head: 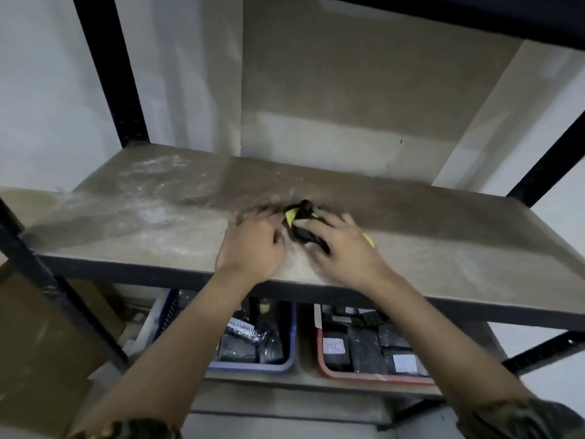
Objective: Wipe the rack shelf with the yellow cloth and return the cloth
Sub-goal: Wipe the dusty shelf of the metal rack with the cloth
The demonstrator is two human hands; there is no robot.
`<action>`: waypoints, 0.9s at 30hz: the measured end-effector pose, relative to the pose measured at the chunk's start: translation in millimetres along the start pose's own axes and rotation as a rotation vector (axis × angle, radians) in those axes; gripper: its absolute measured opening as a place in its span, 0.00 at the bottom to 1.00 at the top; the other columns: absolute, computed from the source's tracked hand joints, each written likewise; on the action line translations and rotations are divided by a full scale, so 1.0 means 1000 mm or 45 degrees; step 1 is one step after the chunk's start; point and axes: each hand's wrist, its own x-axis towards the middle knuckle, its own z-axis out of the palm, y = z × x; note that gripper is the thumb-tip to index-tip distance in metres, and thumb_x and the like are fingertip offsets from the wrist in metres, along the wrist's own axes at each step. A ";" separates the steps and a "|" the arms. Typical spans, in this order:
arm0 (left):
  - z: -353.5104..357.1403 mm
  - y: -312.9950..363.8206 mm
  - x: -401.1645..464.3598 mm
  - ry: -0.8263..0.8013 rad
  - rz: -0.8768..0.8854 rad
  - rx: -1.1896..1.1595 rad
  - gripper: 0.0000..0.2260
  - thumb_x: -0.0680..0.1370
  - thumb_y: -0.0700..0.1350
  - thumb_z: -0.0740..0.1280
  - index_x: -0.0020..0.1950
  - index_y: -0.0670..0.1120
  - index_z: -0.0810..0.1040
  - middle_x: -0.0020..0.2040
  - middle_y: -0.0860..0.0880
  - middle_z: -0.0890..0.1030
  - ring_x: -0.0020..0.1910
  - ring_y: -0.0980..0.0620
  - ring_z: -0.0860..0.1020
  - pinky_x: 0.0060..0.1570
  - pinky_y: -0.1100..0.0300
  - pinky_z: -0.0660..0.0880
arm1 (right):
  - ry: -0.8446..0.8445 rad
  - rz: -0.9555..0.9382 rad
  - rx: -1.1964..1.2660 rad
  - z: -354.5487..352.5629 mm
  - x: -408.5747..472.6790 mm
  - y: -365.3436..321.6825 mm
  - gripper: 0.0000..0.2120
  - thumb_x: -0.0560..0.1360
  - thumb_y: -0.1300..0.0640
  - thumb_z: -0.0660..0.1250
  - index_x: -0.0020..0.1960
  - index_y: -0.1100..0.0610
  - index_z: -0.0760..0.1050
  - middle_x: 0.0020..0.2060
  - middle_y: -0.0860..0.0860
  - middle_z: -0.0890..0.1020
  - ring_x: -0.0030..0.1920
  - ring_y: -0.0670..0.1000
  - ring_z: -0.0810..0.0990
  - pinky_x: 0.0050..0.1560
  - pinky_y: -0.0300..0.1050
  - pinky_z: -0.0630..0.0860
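Both hands meet mid-shelf (443, 248): the left hand (253, 245) rests with fingers loosely curled, the right hand (345, 245) fingers grip the yellow cloth (292, 215), at its 11 o'clock.

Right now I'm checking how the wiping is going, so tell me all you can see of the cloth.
The cloth is yellow, soiled black across its middle, and bunched up on the dusty shelf near its centre. Only small yellow patches show: one between the hands, another past the right hand. That hand lies over it, fingers spread. The left hand lies beside it with curled fingers; blur hides whether it touches.
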 end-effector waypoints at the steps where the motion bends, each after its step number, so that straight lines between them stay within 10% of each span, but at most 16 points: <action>1: 0.000 0.000 0.000 0.007 0.001 -0.006 0.19 0.76 0.44 0.57 0.66 0.51 0.72 0.70 0.51 0.71 0.71 0.51 0.65 0.70 0.44 0.59 | 0.017 -0.028 0.049 -0.006 -0.002 0.003 0.19 0.77 0.54 0.61 0.68 0.47 0.69 0.69 0.55 0.71 0.63 0.58 0.69 0.62 0.45 0.61; 5: -0.001 -0.002 -0.002 -0.003 0.036 -0.043 0.19 0.75 0.45 0.57 0.65 0.53 0.72 0.71 0.55 0.69 0.72 0.55 0.62 0.70 0.44 0.59 | 0.250 0.249 0.131 -0.039 -0.003 0.069 0.23 0.74 0.64 0.63 0.67 0.50 0.71 0.65 0.57 0.75 0.61 0.59 0.76 0.60 0.45 0.71; 11: -0.009 -0.013 0.003 -0.105 0.208 -0.021 0.20 0.77 0.46 0.56 0.69 0.50 0.68 0.73 0.52 0.67 0.74 0.55 0.59 0.72 0.47 0.58 | 0.150 1.142 -0.183 -0.028 -0.007 0.142 0.23 0.78 0.49 0.56 0.71 0.57 0.60 0.69 0.63 0.65 0.66 0.67 0.65 0.65 0.61 0.65; 15: -0.021 -0.036 0.005 -0.147 0.166 0.048 0.21 0.79 0.50 0.56 0.73 0.53 0.63 0.75 0.53 0.62 0.75 0.53 0.55 0.73 0.46 0.55 | 0.088 0.913 -0.170 -0.018 0.032 0.112 0.21 0.79 0.49 0.55 0.69 0.56 0.63 0.68 0.63 0.67 0.67 0.65 0.65 0.66 0.57 0.64; 21: -0.024 -0.037 0.004 -0.134 0.046 0.067 0.24 0.77 0.56 0.50 0.73 0.54 0.62 0.76 0.54 0.60 0.76 0.55 0.54 0.72 0.48 0.54 | -0.167 -0.043 0.137 -0.002 0.045 0.005 0.23 0.76 0.53 0.61 0.70 0.43 0.63 0.74 0.52 0.62 0.72 0.57 0.60 0.69 0.55 0.63; 27: -0.030 -0.034 0.002 -0.101 0.063 0.020 0.30 0.72 0.60 0.46 0.70 0.53 0.68 0.73 0.53 0.66 0.74 0.55 0.58 0.72 0.53 0.54 | 0.142 0.100 -0.004 -0.038 0.026 0.099 0.18 0.77 0.51 0.61 0.67 0.46 0.69 0.69 0.54 0.70 0.64 0.60 0.71 0.62 0.52 0.69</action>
